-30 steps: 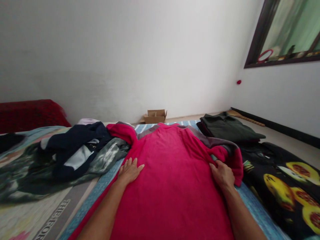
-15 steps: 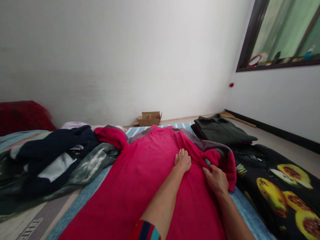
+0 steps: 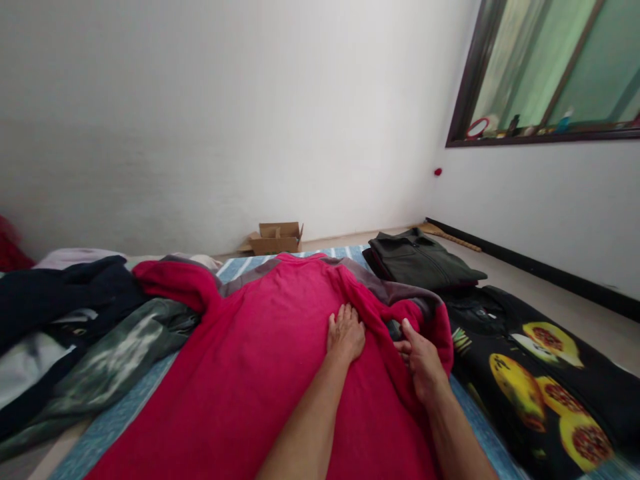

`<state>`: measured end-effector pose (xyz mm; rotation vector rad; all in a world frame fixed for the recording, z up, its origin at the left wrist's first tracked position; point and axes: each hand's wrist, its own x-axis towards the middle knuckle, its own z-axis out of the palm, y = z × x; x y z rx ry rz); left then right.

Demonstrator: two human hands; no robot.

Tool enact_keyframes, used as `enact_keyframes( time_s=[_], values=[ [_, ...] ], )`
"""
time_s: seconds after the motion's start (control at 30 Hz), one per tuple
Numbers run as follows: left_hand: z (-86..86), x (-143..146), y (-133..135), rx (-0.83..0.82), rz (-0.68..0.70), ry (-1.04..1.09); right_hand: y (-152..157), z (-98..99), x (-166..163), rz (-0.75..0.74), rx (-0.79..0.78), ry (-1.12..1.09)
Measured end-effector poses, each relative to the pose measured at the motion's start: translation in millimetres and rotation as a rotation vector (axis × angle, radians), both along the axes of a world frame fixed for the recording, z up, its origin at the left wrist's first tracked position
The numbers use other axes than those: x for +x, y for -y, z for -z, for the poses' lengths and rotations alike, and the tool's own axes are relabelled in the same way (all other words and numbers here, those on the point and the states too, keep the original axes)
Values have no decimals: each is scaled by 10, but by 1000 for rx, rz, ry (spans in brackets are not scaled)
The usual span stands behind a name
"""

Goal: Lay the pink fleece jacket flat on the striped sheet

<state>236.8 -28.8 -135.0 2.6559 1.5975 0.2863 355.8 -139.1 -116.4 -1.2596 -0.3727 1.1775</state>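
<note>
The left hand (image 3: 347,333) lies flat on the pink garment (image 3: 280,373), fingers extended and close together. The right hand (image 3: 423,357) is at the garment's right side, thumb raised and fingers bent against a fold (whether cloth is pinched cannot be told). The garment is spread across the blue sheet (image 3: 150,380), collar toward the wall (image 3: 250,120), grey shoulders outward. Right of it are a folded dark green garment (image 3: 425,260) and a black fruit-print garment (image 3: 505,353); left, a heap of dark clothing (image 3: 100,287). A cardboard box (image 3: 277,240) stands beyond the collar.
</note>
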Motion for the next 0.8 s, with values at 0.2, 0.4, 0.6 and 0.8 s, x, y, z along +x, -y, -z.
enact_keyframes(
  time_s=[0.2,0.4,0.6,0.8],
  values=[
    [2,-5,5,-20,-1,9,-175,-132,32,4,176,-562],
    [9,0,13,-27,-6,40,-498,-129,-60,332,101,-62],
    [72,8,-18,-43,-18,61,-686,-332,5,212,28,650],
    [75,-32,-40,-71,31,82,-869,-922,622,351,225,577]
  ],
)
